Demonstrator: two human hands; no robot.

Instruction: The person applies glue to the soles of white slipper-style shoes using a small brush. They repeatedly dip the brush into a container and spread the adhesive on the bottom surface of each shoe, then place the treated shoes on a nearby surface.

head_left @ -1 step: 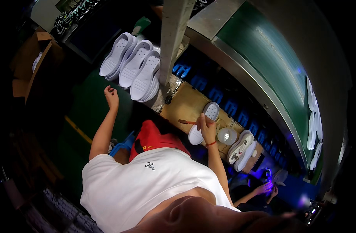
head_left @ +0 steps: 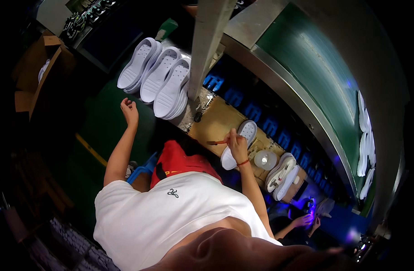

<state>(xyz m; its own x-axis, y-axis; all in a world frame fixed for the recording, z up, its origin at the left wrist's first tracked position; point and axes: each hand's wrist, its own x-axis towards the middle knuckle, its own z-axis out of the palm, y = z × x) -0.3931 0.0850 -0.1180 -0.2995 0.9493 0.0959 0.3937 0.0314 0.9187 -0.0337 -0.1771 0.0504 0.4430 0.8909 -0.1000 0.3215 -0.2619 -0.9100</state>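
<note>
My right hand point(head_left: 236, 143) is closed around a thin brown brush point(head_left: 212, 143), whose end points left over the bench. Beneath and beside that hand lies a white shoe sole point(head_left: 247, 131), partly covered by it. A whitish round bowl point(head_left: 265, 160) stands just right of the hand. My left hand point(head_left: 129, 111) hangs in the air with loosely bent fingers and nothing visible in them. Nearest to it are stacks of white soles point(head_left: 171, 90) at the bench's far left end, apart from the hand.
A metal post point(head_left: 208, 45) rises beside the stacks. Behind the tan work surface point(head_left: 211, 119) runs a green conveyor belt point(head_left: 306, 49) carrying white soles point(head_left: 363, 135). More soles point(head_left: 281, 174) lie right of the bowl. Another person's hands point(head_left: 306, 220) work at lower right. An open cardboard box point(head_left: 46, 67) is at left.
My right hand with the brush has shifted slightly left over the sole. The view has moved a little; my left hand is nearly still.
</note>
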